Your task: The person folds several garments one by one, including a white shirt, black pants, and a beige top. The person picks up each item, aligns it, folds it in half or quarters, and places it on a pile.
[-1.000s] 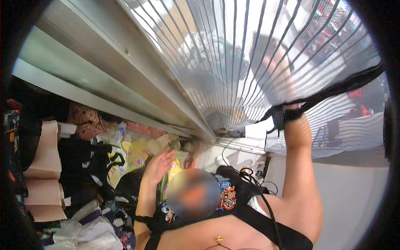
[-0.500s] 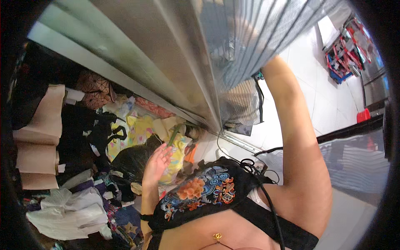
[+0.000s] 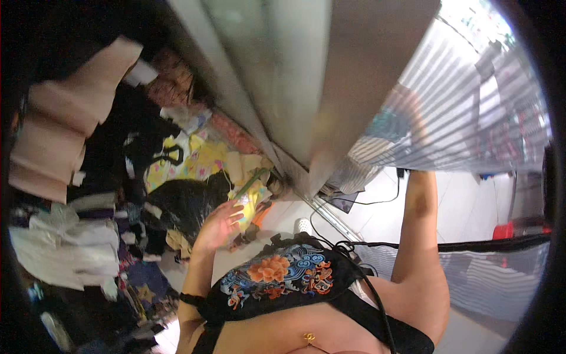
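My left hand (image 3: 220, 225) is held out over a heap of clothes with its fingers stretched apart. A long green strip (image 3: 250, 184) lies just past its fingertips; whether they touch it I cannot tell. Yellow patterned cloth (image 3: 191, 162) and a black plastic-looking bundle (image 3: 190, 206) lie close by. My right arm reaches forward behind a striped see-through mesh curtain (image 3: 454, 100). Through the mesh my right hand (image 3: 404, 97) shows only as a blur, its fingers indistinct. A teal patch (image 3: 389, 125) shows beside that forearm.
A metal-framed glass panel (image 3: 295, 76) stands upright ahead, its foot on a floor track (image 3: 336, 221). Pink-beige folded sheets (image 3: 53, 135) and a white garment (image 3: 68, 245) lie left. A black cord (image 3: 377, 202) crosses the tiled floor. A red container (image 3: 503, 230) is at right.
The view has turned, so the panel stands more upright in it. The mesh curtain now spreads further right and covers more of my right forearm. My left hand stays outstretched near the green strip.
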Demonstrator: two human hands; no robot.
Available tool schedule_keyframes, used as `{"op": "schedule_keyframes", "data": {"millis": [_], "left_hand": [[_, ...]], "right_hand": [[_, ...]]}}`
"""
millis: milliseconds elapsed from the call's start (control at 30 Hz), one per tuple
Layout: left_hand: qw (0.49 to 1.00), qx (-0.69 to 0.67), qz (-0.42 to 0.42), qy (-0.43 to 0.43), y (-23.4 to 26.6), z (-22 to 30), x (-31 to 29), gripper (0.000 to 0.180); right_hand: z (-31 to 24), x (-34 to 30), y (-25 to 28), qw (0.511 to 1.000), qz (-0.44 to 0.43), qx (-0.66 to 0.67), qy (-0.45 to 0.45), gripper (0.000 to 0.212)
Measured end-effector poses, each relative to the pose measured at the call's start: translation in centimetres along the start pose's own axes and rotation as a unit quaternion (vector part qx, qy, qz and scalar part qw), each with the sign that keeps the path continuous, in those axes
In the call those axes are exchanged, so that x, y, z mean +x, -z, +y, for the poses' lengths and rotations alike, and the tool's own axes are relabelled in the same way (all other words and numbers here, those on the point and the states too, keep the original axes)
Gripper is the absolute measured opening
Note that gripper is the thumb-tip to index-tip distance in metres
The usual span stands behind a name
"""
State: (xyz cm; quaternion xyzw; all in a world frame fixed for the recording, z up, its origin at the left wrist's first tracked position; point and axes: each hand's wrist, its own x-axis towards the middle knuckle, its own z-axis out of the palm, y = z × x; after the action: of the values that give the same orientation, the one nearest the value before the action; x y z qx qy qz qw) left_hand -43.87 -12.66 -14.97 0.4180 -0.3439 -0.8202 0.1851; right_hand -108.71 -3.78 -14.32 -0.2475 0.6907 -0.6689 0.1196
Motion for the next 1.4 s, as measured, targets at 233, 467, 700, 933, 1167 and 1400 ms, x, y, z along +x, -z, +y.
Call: {"op": "schedule_keyframes", "data": {"millis": [233,467,700,933,1167,1400], "left_hand": [[0.996,-0.080,0.024,-0.015,3.2,-1.2,-1.9,0.043],[0.988,-0.103,0.117,-0.020,4.9,-2.6,-5.1,0.042],[0.983,-0.089,0.161,0.005,14.9,-3.4,-9.7,0.043],[0.869,0.203,0.424,-0.156,30.4,-6.6,-8.5,0.033],[0.801,0.308,0.482,-0.175,34.3,-6.1,-1.2,0.049],[0.826,0.357,0.409,-0.154,35.2,-6.2,4.0,0.066]], "right_hand": [[11.1,-5.3,14.9,0.996,-0.030,0.073,0.036,0.046],[16.1,-23.8,15.4,0.934,-0.163,-0.041,-0.315,0.044],[25.4,-28.5,-4.7,0.657,-0.531,-0.522,-0.118,0.026],[-1.4,-47.0,-40.4,0.688,-0.670,-0.157,0.228,0.032],[6.9,-53.6,-49.1,0.503,-0.689,-0.217,0.474,0.048],[5.2,-41.0,-51.6,0.267,-0.732,-0.466,0.420,0.045]]}}
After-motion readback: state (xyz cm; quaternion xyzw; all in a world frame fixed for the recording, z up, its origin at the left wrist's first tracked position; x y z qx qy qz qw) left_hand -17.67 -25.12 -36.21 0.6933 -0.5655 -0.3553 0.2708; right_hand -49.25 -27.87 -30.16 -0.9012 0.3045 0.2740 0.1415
